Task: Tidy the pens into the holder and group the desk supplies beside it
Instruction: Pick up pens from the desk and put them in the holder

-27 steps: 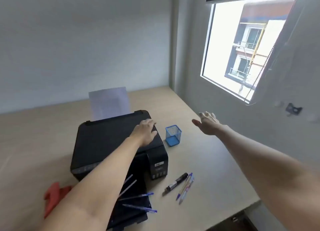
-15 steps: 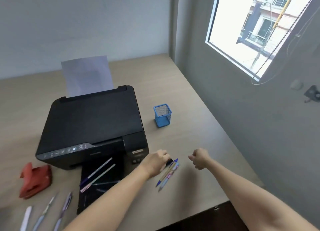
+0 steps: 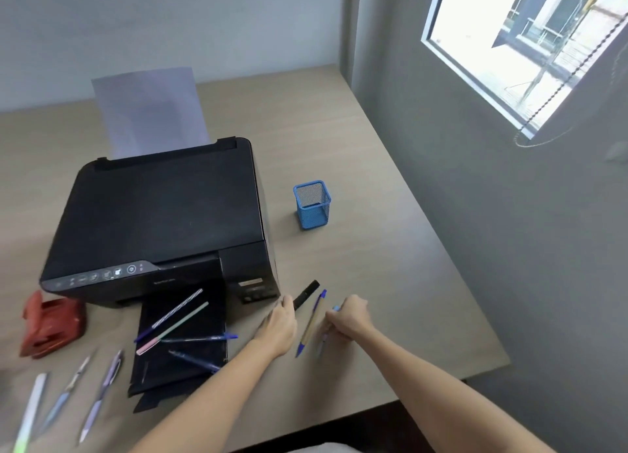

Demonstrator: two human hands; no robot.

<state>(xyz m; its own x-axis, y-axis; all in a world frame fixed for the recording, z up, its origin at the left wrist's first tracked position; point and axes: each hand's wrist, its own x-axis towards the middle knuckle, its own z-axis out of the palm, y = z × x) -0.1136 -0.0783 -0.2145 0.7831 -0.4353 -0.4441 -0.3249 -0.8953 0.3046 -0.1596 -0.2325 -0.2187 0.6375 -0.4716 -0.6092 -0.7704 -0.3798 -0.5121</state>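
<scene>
A blue mesh pen holder stands empty on the desk, right of the printer. Near the front edge, my left hand pinches the lower end of a black marker. My right hand is closed around a pale blue pen. A brown pen with blue ends lies flat between the two hands. Several more pens lie on the printer's output tray, and three pens lie at the front left of the desk.
A black printer with paper upright in its feeder fills the middle of the desk. A red punch-like tool sits at the left. The wall runs along the desk's right edge.
Both hands dropped from the printer top and the holder area to the pens at the front. The left hand closed on the marker, and the right hand closed on a pen.
</scene>
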